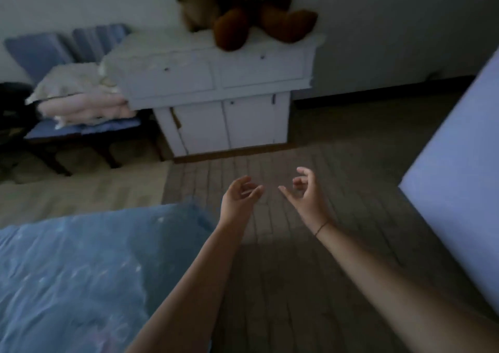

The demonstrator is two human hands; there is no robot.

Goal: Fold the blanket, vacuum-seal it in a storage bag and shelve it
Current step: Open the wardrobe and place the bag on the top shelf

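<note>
Over the plank floor [272,293], holds left hand [237,199] and right hand [307,194] out near each other, fingers loosely curled, grasping nothing, blue blanket [67,271] spread beside the left forearm.

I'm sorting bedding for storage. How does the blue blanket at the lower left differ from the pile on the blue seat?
The blue blanket lies spread out and rumpled close to the person; the pile sits folded in stacked layers on the blue seat farther off. The blanket is blue with faint pale marks; the pile is cream above pink. Both are soft bedding, and neither the left hand nor the right hand touches either.
</note>
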